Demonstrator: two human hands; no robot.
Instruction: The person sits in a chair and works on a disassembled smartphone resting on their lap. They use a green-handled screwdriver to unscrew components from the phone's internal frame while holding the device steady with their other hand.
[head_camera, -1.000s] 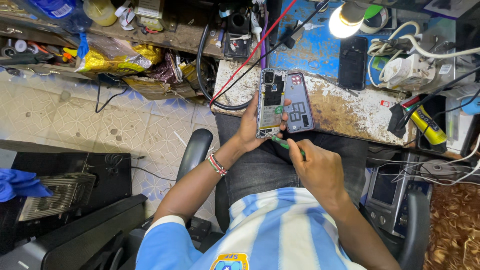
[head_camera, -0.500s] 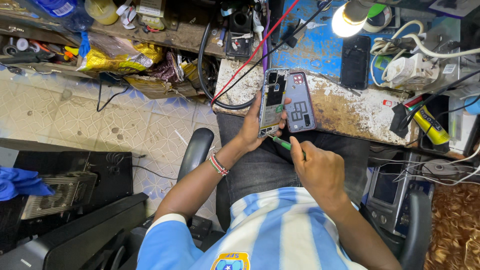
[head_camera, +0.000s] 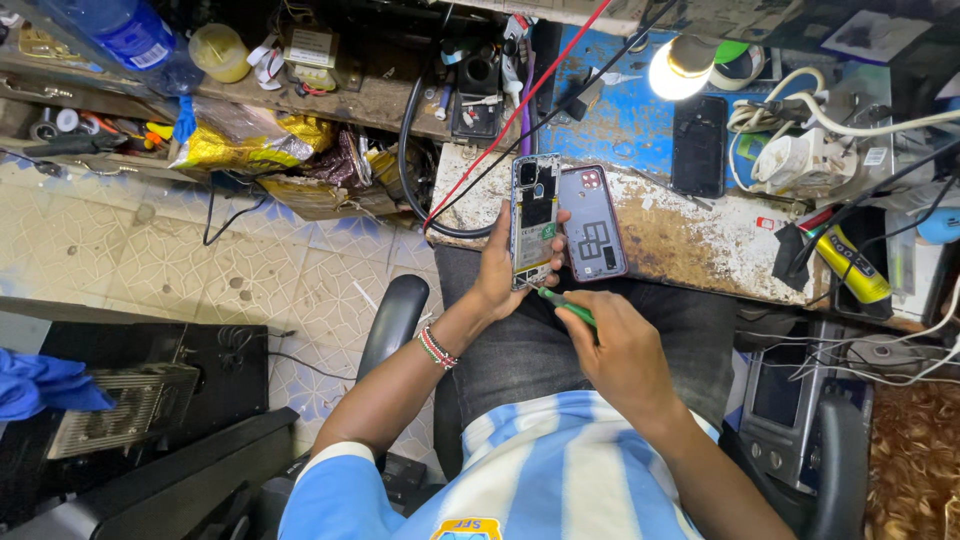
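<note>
The left hand (head_camera: 497, 268) grips the opened phone (head_camera: 534, 218) (back cover (head_camera: 592, 222) lying alongside); the right hand (head_camera: 622, 352) clasps a green screwdriver (head_camera: 562, 300) at its lower edge.

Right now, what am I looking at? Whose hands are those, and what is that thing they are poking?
The picture comes from a camera on a person's head, looking down at their own lap and hands. The left hand holds an opened phone with its insides showing. The right hand holds a green screwdriver, its tip at the phone's lower edge. Beside it, on the worn workbench, lies the phone's purple back cover. A bright lamp shines above, near a black phone.
</note>
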